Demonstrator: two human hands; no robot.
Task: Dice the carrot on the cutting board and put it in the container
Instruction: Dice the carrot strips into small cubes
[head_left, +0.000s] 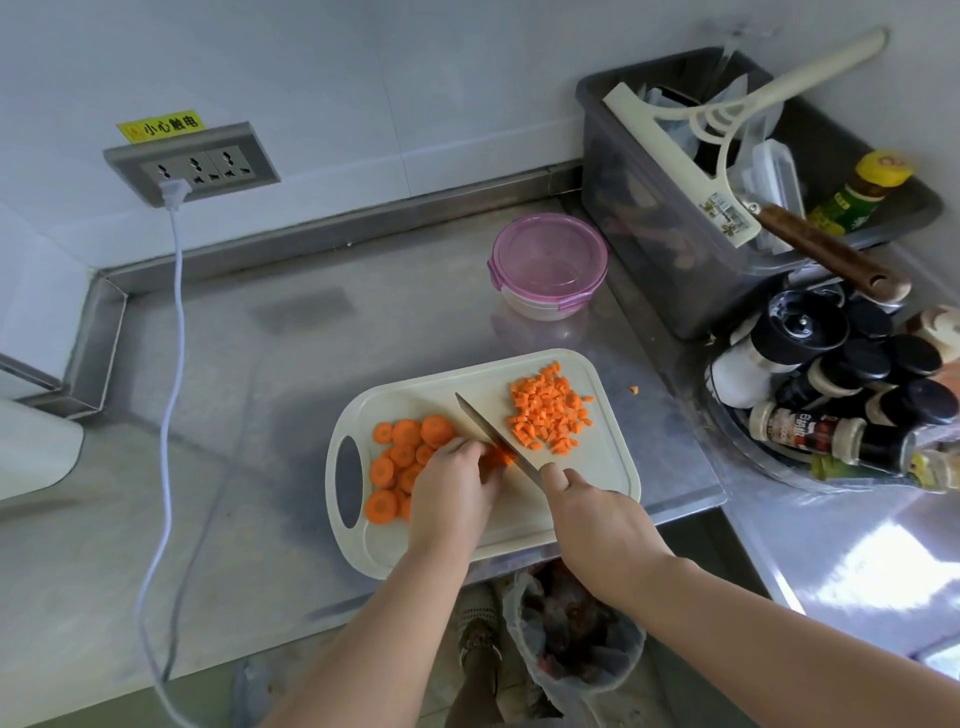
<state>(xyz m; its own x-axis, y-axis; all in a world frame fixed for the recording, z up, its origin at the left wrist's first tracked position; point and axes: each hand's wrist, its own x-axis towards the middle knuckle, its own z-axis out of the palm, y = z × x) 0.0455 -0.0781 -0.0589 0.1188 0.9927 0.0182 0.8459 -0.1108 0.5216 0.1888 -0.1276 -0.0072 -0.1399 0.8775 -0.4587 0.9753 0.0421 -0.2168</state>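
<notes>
The knife (493, 439) is gripped at its handle by the right hand (587, 512), the blade angled down across the cutting board (613, 470) with its edge at a small orange bundle of carrot strips (503, 457). That bundle is pinned by the left hand (452, 483), whose fingers are curled over it close beside the blade.

A heap of diced carrot (550, 415) lies on the board's right side. A cluster of round carrot slices (405, 447) waits uncut on the left, partly hidden under the left hand. One stray cube (634, 389) sits off the board on the steel surface (260, 364). The round container (549, 265) stands well behind the board, and its pink lid appears to be on.

The dicing looks roughly half done. For clean, even cubes the fingertips are best kept tucked back, so that the flat of the blade is guided by the knuckles and not the nails. The strips should be held tight and level, and short, straight cuts made with the tip kept low. Finished cubes are best swept toward the heap to keep the cutting zone free — and the lid will have to be taken off before anything is transferred.
</notes>
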